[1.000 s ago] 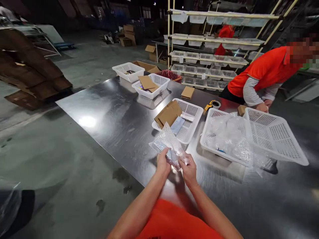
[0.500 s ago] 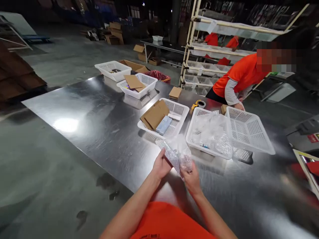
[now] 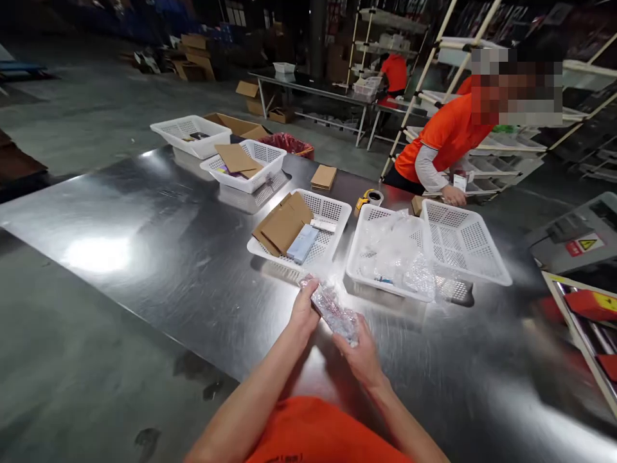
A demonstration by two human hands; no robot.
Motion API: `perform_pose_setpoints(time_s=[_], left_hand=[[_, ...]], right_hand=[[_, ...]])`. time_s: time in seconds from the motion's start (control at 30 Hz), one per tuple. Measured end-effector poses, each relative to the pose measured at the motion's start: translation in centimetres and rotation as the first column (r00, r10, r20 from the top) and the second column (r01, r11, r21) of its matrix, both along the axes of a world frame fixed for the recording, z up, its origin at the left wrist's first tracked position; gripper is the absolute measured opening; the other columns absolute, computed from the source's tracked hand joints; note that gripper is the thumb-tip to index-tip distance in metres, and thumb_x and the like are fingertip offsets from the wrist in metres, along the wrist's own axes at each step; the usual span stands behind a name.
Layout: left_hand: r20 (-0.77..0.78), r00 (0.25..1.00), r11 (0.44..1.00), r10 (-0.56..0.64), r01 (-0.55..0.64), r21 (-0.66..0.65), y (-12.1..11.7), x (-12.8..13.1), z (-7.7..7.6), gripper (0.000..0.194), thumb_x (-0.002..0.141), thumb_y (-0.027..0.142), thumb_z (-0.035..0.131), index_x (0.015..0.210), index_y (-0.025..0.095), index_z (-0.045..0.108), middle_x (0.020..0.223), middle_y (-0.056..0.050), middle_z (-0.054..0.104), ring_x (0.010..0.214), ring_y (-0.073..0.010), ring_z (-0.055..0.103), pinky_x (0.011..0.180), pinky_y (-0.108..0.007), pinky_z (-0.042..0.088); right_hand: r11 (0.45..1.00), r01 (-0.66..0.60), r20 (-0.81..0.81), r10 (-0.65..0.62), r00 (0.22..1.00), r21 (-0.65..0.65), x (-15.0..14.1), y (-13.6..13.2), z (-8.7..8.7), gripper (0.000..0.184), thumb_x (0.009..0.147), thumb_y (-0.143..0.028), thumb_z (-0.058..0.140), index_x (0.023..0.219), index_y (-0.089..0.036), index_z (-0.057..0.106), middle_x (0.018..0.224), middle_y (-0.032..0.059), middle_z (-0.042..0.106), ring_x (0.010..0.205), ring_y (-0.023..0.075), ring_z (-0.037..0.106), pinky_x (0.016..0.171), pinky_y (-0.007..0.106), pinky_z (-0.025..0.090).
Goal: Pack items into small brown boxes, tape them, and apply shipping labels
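Between my hands, above the steel table, is a small oblong packet in clear bubble wrap [image 3: 330,307]; what lies inside shows reddish through the plastic but I cannot make it out. My left hand [image 3: 303,312] grips its far left end, thumb on top. The near right end is in my right hand [image 3: 359,347], fingers wrapped round it. Just beyond stands a white perforated basket [image 3: 340,222] with folded brown cardboard [image 3: 284,222], a light blue box [image 3: 303,243] and a small white box [image 3: 323,225]. Right of it, another white basket [image 3: 354,257] holds crumpled bubble wrap [image 3: 395,247].
An overlapping white basket [image 3: 463,241] sits at the right. Two more baskets [image 3: 243,180] stand farther left on the steel table [image 3: 193,276]. A tape dispenser [image 3: 369,199] and flat brown boxes [image 3: 323,177] lie at the back. A co-worker in orange [image 3: 441,141] leans in beyond the table.
The loose bubble wrap now lies close round the packet, still in both hands. My view has shifted rightward. The co-worker's hand now shows a small white-labelled item.
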State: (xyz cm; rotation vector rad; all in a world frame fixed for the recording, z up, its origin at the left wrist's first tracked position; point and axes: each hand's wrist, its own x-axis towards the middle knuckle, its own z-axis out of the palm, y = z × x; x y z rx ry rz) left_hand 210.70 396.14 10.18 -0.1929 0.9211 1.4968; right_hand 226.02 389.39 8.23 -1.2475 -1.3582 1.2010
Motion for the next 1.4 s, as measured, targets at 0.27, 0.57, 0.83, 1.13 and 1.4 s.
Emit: perform_pose_setpoints(time_s=[0.27, 0.57, 0.83, 1.13, 1.4], left_hand=[[0.025, 0.963, 0.957, -0.27, 0.265, 0.114, 0.9, -0.8, 0.0, 0.025, 0.072, 0.022, 0.075, 0.094, 0.011, 0.068, 0.083, -0.009, 0.075, 0.072, -0.0252, 0.072, 0.074, -0.04, 0.06], [-0.282, 0.912, 0.947, -0.298, 0.319, 0.03, 2.4, 4.6, -1.1, 0.042, 0.055, 0.031, 0.088, 0.079, 0.017, 0.057, 0.054, 0.005, 0.058, 0.045, -0.0125, 0.055, 0.048, -0.023, 0.046], [-0.823, 0.525, 0.793, -0.216, 0.586, 0.165, 16.9, 9.3, -0.2, 0.06, 0.062, 0.018, 0.084, 0.119, 0.018, 0.064, 0.135, -0.013, 0.058, 0.12, -0.028, 0.056, 0.1, -0.034, 0.043], [-0.843, 0.468, 0.868, -0.265, 0.497, 0.003, 30.4, 14.6, -2.6, 0.027, 0.065, 0.0, 0.067, 0.058, 0.019, 0.049, 0.091, -0.012, 0.069, 0.124, -0.0316, 0.052, 0.103, -0.036, 0.041], [-0.571, 0.787, 0.948, -0.231, 0.315, 0.051, 24.6, 1.6, 1.0, 0.014, 0.077, 0.007, 0.063, 0.07, 0.016, 0.054, 0.066, 0.001, 0.059, 0.059, -0.0126, 0.059, 0.066, -0.031, 0.058]], right_hand=[[0.856, -0.251, -0.542, -0.04, 0.839, -0.452, -0.2, -0.4, -1.0, 0.063, 0.084, -0.057, 0.064, 0.136, -0.025, 0.048, 0.112, 0.0095, 0.069, 0.078, 0.0224, 0.071, 0.066, 0.039, 0.061], [0.975, -0.12, -0.066, 0.109, 0.992, -0.189, 2.2, 2.3, -1.0, 0.075, 0.075, -0.034, 0.075, 0.144, -0.026, 0.046, 0.136, 0.008, 0.062, 0.122, 0.0273, 0.061, 0.105, 0.045, 0.048], [0.711, 0.685, 0.285, -0.631, 0.722, -0.161, 12.8, 2.2, -4.2, 0.085, 0.067, -0.055, 0.073, 0.138, -0.017, 0.047, 0.128, 0.0147, 0.064, 0.117, 0.0352, 0.061, 0.099, 0.049, 0.05], [0.864, 0.498, 0.461, -0.474, 0.75, 0.078, 22.7, 6.3, -8.5, 0.057, 0.073, -0.049, 0.071, 0.121, -0.024, 0.053, 0.158, 0.0111, 0.034, 0.141, 0.0372, 0.038, 0.11, 0.055, 0.039], [0.704, 0.71, 0.459, -0.623, 0.633, -0.023, 21.0, 7.1, -9.9, 0.082, 0.057, -0.062, 0.077, 0.124, -0.021, 0.053, 0.118, 0.0139, 0.067, 0.112, 0.0394, 0.061, 0.096, 0.054, 0.048]])
